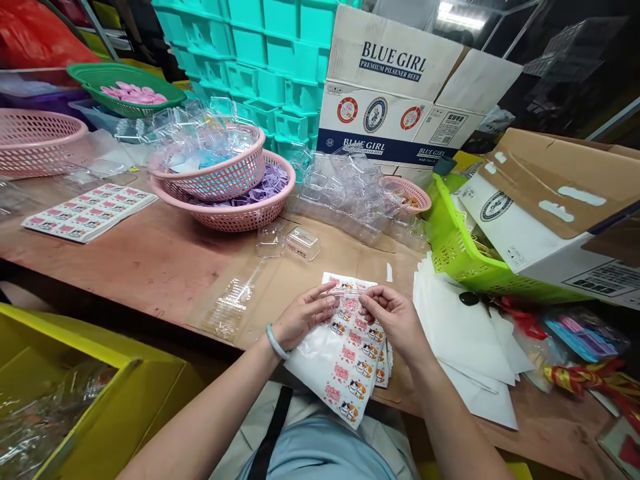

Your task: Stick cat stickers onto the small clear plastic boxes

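Note:
My left hand (311,312), with a pale bangle at the wrist, has its thumb and fingers at one end of a small clear plastic piece (347,292). At the other end my right hand (393,315) pinches it between thumb and forefinger. Its exact shape is hard to make out against the print behind. Beneath both hands lies a sheet of cat stickers (357,363) with pink lettering, its blank left part bare backing; more sheets are under it. Just beyond stand a small clear box with a printed label (303,244) and an open clear box (271,240).
Stacked pink baskets (225,217) and a pile of clear boxes (345,193) stand behind. Another sticker stack (87,213) lies left. White sheets (460,333) and a lime basket (450,240) are right. A yellow bin (150,393) sits below the table's left edge.

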A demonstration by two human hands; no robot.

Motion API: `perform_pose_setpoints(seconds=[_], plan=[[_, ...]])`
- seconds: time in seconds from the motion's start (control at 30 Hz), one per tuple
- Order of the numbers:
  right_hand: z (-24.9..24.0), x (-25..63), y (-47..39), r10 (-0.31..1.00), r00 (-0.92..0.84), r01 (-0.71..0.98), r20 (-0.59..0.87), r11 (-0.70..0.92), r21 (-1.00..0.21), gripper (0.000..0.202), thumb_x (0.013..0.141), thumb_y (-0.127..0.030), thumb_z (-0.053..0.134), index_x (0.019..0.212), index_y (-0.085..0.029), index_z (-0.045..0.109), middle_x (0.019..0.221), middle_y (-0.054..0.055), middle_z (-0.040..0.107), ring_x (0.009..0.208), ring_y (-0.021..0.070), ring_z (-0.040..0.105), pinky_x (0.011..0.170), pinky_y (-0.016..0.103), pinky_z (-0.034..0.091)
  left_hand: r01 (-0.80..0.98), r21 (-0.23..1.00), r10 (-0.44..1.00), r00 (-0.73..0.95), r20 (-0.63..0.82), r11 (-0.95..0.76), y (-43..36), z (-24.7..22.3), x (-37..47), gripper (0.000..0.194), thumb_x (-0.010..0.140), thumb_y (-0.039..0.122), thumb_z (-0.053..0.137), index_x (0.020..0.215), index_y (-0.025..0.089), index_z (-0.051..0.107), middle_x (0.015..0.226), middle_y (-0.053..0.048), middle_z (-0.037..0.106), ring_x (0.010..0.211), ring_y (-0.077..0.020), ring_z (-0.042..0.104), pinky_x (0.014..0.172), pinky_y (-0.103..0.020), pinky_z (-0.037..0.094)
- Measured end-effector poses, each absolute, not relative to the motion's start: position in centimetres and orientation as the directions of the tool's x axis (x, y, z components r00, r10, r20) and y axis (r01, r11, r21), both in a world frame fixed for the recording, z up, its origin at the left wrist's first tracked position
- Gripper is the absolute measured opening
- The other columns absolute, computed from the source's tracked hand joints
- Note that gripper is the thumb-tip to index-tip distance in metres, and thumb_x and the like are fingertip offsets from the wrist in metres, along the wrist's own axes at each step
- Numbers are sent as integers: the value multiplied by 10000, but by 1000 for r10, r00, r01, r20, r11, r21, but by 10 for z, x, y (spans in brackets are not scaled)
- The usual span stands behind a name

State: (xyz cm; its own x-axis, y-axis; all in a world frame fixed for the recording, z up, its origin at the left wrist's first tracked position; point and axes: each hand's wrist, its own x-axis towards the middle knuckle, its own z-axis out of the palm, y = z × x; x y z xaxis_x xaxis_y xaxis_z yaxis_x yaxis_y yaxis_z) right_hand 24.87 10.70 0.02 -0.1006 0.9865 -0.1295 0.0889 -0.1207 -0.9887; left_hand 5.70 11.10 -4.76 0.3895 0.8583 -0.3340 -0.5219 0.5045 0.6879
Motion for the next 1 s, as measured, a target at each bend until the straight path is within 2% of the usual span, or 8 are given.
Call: perform_pose_setpoints(seconds=[0.17, 0.33, 0.73, 0.87, 1.0], plan=[[-1, 244, 106, 995, -52, 139, -79, -71, -988, 328, 738, -474, 729, 766, -165, 619, 605, -30, 567, 506, 89, 485, 488, 220, 400, -542, 679, 866, 376, -331, 495, 110, -48, 58, 495, 704, 253, 779, 1180, 215, 648, 1048, -62, 679, 925, -142, 621, 925, -315, 445], [-4, 239, 103, 999, -40, 191, -13, -5, -982, 310, 774, -462, 697, 764, -165, 607, 635, -22, 554, 547, 101, 482, 513, 230, 401, -546, 673, 864, 378, -332, 498, 111, -49, 58, 474, 713, 247, 773, 1169, 210, 651, 1043, -60, 682, 890, -131, 629, 895, -291, 456], [-10, 240, 104, 999, -44, 265, 8, 19, -964, 263, 819, -427, 650, 786, -171, 599, 654, -17, 555, 561, 107, 484, 520, 228, 404, -524, 689, 861, 390, -327, 500, 112, -50, 58, 470, 755, 243, 738, 1206, 197, 615, 1109, -79, 661, 930, -138, 619, 895, -292, 459], [-9, 236, 100, 996, -36, 408, 81, 89, -909, 230, 865, -397, 590, 781, -184, 596, 662, -15, 570, 576, 116, 503, 543, 232, 414, -492, 740, 882, 354, -310, 458, 109, -50, 63, 502, 729, 272, 763, 1193, 198, 588, 1058, -62, 667, 919, -137, 618, 864, -278, 454], [-13, 237, 95, 970, -22, 647, 243, 199, -736, 188, 887, -366, 558, 831, -197, 619, 721, 0, 611, 604, 129, 545, 622, 263, 447, -458, 810, 924, 279, -262, 368, 108, -52, 73, 529, 687, 265, 792, 1155, 175, 562, 945, -48, 675, 845, -130, 618, 762, -240, 447]])
